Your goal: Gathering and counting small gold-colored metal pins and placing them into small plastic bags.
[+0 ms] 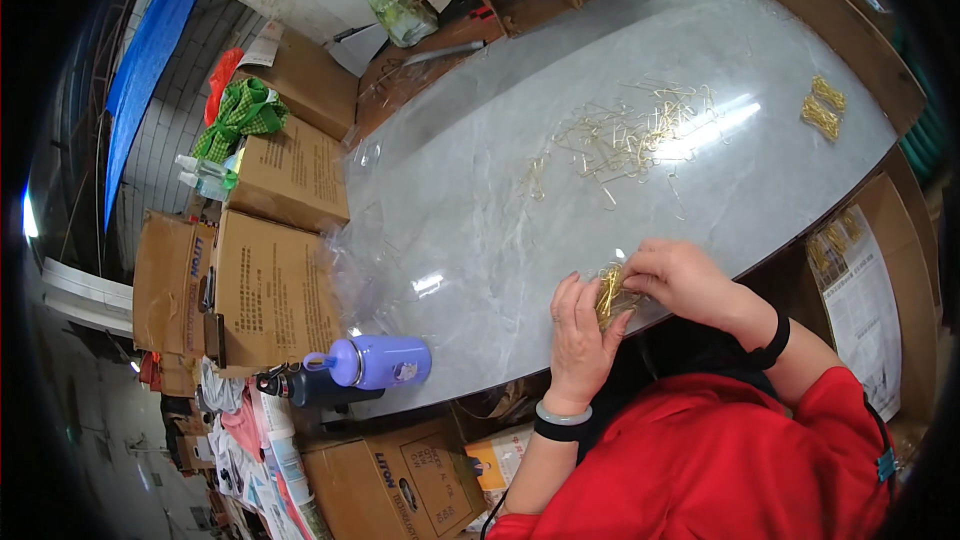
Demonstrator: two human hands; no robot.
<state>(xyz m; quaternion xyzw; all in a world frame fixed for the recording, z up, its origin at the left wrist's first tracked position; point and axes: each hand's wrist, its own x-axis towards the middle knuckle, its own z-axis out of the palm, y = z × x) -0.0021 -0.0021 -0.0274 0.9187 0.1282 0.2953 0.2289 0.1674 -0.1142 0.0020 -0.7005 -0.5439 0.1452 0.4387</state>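
Pinching a gold wire bundle w/ both hands, left hand & right hand curled at table edge, loose wires beyond, purple bottle off to the left.

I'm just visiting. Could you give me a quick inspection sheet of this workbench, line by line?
Surface: grey marble-look table under clear film.
Job's things: bunch of gold wire hooks held by both hands; loose hooks mid-table; two small bundles far right.
Clutter: purple bottle lying at the near edge.
Hands: left hand and right hand both on the bunch.
Cables: nothing seen.
Surroundings: cardboard boxes, green cloth.
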